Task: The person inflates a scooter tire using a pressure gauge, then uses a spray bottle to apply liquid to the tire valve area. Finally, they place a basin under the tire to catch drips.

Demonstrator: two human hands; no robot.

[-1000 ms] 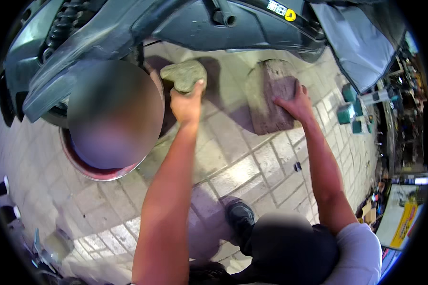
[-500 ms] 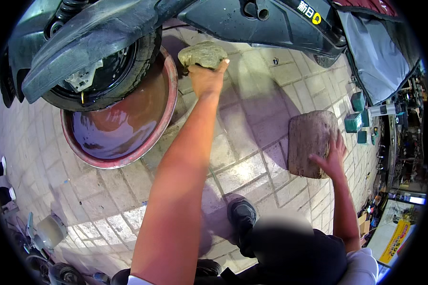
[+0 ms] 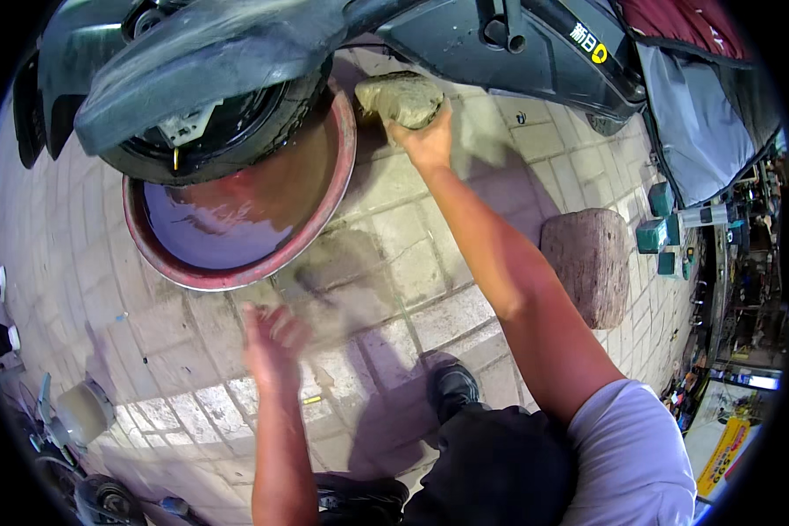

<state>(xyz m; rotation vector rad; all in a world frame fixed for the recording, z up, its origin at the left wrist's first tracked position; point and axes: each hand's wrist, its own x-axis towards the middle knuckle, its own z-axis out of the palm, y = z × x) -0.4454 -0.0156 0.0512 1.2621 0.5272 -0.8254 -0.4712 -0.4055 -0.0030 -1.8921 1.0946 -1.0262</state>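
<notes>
My right hand (image 3: 426,142) reaches far forward, its fingers closed round the near edge of a rough, greyish-tan stone (image 3: 401,98) beside the basin. Nearer to me, my left hand (image 3: 273,346) hangs above the paving with nothing in it, slightly blurred, fingers apart. Just beyond it stands a round red basin (image 3: 237,282) of murky water. A black scooter wheel (image 3: 300,110) dips into the basin's far side, partly hidden by the dark fender (image 3: 210,79). At right, a weathered brown block (image 3: 587,263), wood-like in grain, lies partly behind my right forearm.
The scooter's dark body (image 3: 465,44) spans the far side, with a grey and maroon cover (image 3: 693,123) hanging at right. Small green containers (image 3: 653,235) stand past the block. A crowded shelf (image 3: 754,280) lines the right edge. Another vehicle (image 3: 83,412) shows at lower left.
My left hand has let go of the stone and drawn back toward me. My right hand has left the brown block and now grips the stone. The view has shifted slightly.
</notes>
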